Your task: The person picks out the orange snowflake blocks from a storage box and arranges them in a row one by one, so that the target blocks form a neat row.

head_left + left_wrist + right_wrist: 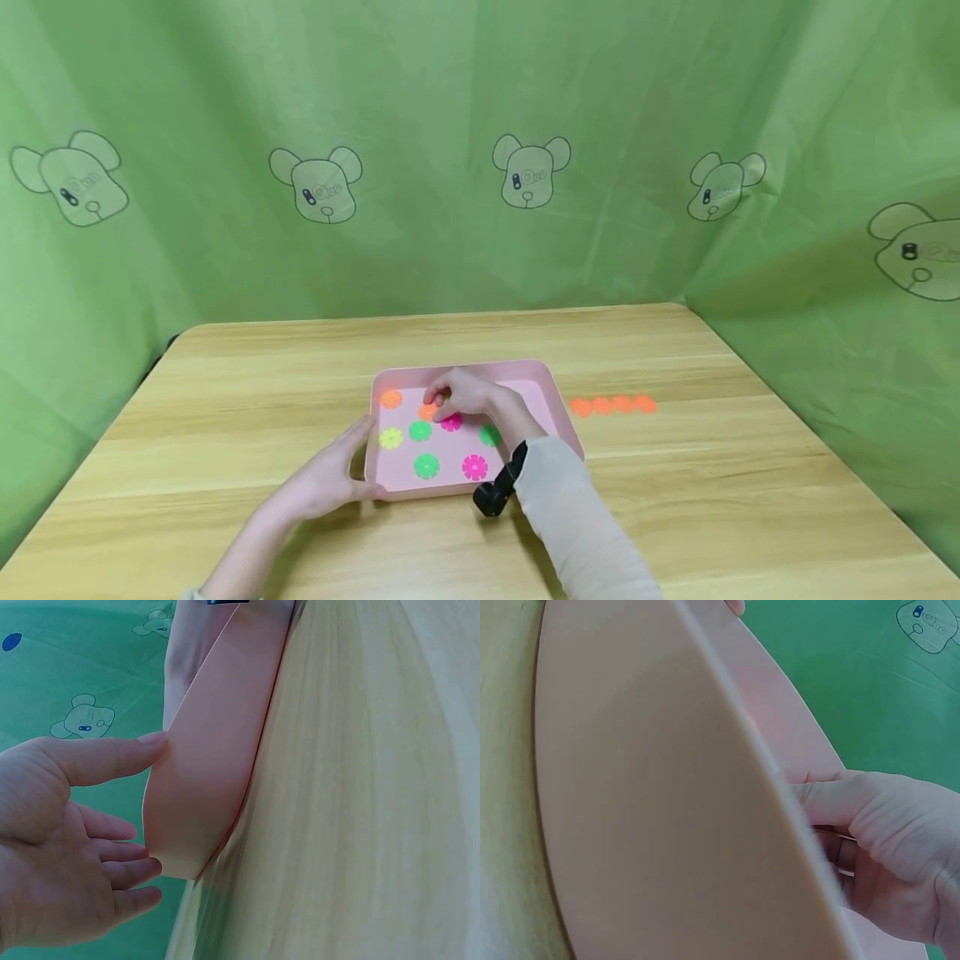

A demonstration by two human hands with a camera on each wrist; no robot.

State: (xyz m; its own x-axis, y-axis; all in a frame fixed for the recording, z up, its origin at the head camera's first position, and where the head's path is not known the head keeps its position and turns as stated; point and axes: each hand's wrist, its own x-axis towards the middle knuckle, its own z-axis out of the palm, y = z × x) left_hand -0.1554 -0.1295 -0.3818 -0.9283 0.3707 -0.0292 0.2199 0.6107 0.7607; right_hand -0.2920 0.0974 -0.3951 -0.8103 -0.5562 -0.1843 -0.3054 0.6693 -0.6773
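A shallow pink tray [420,493] lies on the table with several notched plastic discs spread over its floor. My left hand [324,482] rests against the tray's left end, its thumb on the near corner and its fingers fairly straight; the left wrist view shows the thumb [120,759] touching the tray wall. Over the tray, my right hand [468,393] has its thumb and curled forefinger at the edges of an orange disc [427,412], pinching it. A pink disc [452,424] lies just beneath that hand. In the right wrist view, the tray wall [667,795] hides the fingertips.
Green discs [427,466], a yellow disc [391,438], another orange disc [391,399] and a pink disc [475,467] lie in the tray. Right of it, several orange discs [613,405] form a row on the wooden table [697,492]. Green curtains [420,258] stand behind.
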